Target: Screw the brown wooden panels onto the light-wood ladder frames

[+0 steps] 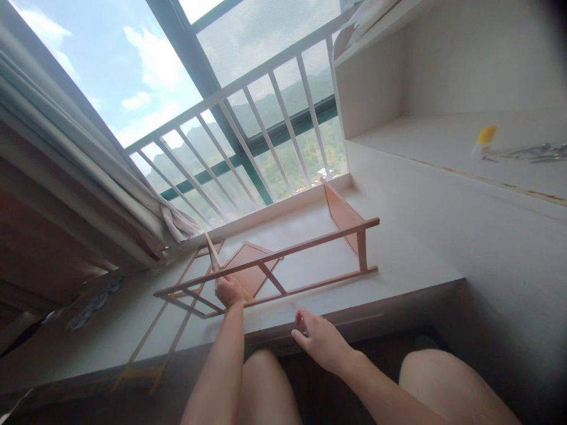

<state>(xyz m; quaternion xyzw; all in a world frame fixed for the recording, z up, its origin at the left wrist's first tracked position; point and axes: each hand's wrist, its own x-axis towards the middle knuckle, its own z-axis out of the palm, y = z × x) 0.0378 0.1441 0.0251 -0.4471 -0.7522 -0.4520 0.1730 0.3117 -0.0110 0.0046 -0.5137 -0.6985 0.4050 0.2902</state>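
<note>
The left hand (228, 291) is at the wooden frame (310, 243), over its lower rail and just under the upper one. Its fingers bend toward a thin piece (213, 252), which rises from there past the upper rail. The fingertips are hidden, so I cannot tell how closed this hand is, or whether it grips the thin piece, the rail or both.

The right hand (321, 342) is in the air, nearer to the body than the frame and apart from it. It is half open, with curled fingers and the thumb tip separate from them. Whether something small is inside the palm, I cannot tell.

The frame rests on the white ledge (411, 265), its long rails stretching to both sides of the left hand. Beyond the right hand, an end panel (343, 215) stands at the far right of the frame. Just beyond the left hand, a board (248, 275) shows between the rails. To the left of this hand, a ladder (177, 337) lies aslant and reaches out over the near edge of the ledge.

Ahead of both hands is a railing (254, 75); a curtain (80, 153) hangs to their left. Well to the right of the right hand, a shelf (425, 136) carries a yellow-topped thing (487, 136) and metal pieces (538, 153).
</note>
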